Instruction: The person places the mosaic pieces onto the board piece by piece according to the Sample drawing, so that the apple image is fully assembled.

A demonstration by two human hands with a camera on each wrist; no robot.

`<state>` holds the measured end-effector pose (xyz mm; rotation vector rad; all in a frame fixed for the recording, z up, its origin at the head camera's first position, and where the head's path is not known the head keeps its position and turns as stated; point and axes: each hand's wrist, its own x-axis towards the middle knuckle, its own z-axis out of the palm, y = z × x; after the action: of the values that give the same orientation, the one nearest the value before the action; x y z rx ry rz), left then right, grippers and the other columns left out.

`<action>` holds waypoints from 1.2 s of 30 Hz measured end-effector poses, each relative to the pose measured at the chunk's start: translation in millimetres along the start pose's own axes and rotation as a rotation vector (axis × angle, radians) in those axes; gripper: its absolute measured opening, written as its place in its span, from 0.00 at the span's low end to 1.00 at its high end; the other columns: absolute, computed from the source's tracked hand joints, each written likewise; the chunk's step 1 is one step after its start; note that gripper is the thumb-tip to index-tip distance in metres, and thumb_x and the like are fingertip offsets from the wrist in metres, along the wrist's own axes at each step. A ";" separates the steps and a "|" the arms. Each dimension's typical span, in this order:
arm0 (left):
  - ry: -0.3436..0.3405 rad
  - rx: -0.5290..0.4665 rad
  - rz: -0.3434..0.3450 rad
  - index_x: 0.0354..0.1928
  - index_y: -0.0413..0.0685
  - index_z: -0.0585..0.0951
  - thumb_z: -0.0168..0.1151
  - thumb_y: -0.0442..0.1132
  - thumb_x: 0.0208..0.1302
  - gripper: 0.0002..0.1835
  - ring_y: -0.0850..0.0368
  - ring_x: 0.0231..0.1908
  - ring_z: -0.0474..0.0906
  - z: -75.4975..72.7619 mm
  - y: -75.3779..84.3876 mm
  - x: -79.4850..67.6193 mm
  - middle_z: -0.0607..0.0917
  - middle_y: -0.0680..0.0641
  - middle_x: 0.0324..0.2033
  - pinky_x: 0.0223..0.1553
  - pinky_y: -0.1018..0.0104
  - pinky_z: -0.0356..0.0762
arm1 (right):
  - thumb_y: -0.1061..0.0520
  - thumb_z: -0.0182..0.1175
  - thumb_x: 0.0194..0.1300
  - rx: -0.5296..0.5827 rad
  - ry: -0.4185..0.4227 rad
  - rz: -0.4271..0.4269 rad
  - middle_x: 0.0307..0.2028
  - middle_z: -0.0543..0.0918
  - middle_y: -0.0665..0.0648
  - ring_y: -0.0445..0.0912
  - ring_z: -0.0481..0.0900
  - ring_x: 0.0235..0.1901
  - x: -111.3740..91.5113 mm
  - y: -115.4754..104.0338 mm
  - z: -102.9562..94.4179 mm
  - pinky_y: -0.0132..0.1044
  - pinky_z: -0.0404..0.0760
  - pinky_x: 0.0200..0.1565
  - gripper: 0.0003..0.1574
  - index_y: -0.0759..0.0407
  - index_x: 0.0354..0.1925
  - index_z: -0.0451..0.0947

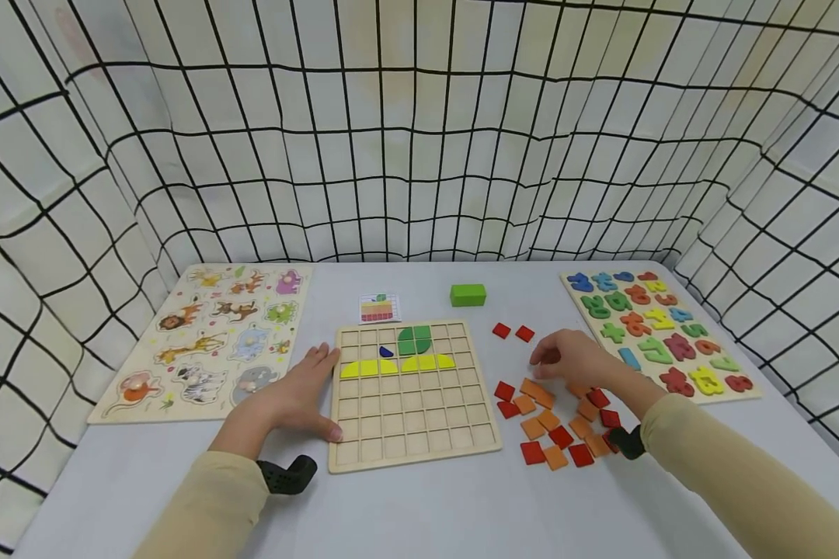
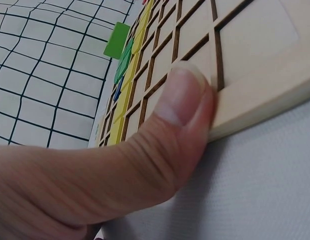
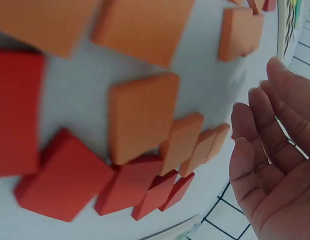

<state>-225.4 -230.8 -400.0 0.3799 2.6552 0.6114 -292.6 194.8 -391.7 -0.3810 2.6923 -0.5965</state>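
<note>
A wooden grid board [image 1: 412,419] lies in the middle, holding yellow pieces [image 1: 429,362], green pieces [image 1: 414,340] and a small dark blue piece [image 1: 386,352]. Along its left side my left hand [image 1: 290,400] is spread, fingertips at the edge. In the left wrist view the thumb [image 2: 182,95] rests on the board's rim. Over to the right, my right hand [image 1: 576,359] hovers above loose orange squares [image 1: 533,428] and red squares [image 1: 561,436]. Its fingers [image 3: 267,117] are loosely bent in the right wrist view, and no piece shows between them.
Behind the board lie a small pattern card [image 1: 379,308] and a green block [image 1: 468,295]. An animal puzzle [image 1: 210,310] lies at the left, a number puzzle [image 1: 643,334] at the right. Black netting [image 1: 412,178] over white cloth surrounds the table's back and sides.
</note>
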 end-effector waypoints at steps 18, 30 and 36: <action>0.012 -0.032 -0.021 0.79 0.32 0.50 0.85 0.53 0.42 0.71 0.29 0.79 0.38 7.4 -6.4 -1.9 0.46 0.28 0.79 0.78 0.32 0.47 | 0.58 0.70 0.66 -0.068 0.004 -0.010 0.39 0.84 0.53 0.46 0.78 0.40 -0.8 -10.7 19.1 0.40 0.86 0.47 0.12 0.59 0.47 0.84; 0.011 -0.022 -0.014 0.79 0.32 0.50 0.84 0.54 0.43 0.70 0.29 0.80 0.38 5.1 -4.3 -0.9 0.46 0.28 0.80 0.78 0.33 0.46 | 0.61 0.69 0.65 -0.062 0.039 -0.034 0.38 0.83 0.54 0.46 0.78 0.39 -1.3 -14.9 19.2 0.40 0.86 0.47 0.09 0.59 0.44 0.81; 0.014 -0.014 -0.010 0.79 0.32 0.50 0.84 0.54 0.43 0.70 0.29 0.80 0.38 3.7 -3.2 -0.8 0.46 0.28 0.80 0.78 0.33 0.47 | 0.63 0.67 0.67 0.004 0.125 -0.084 0.37 0.83 0.54 0.47 0.78 0.39 1.5 -28.4 19.8 0.39 0.85 0.46 0.04 0.58 0.39 0.81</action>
<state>-223.7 -232.5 -404.3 0.3597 2.6633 0.6316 -281.0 162.5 -396.1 -0.4719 2.8053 -0.6702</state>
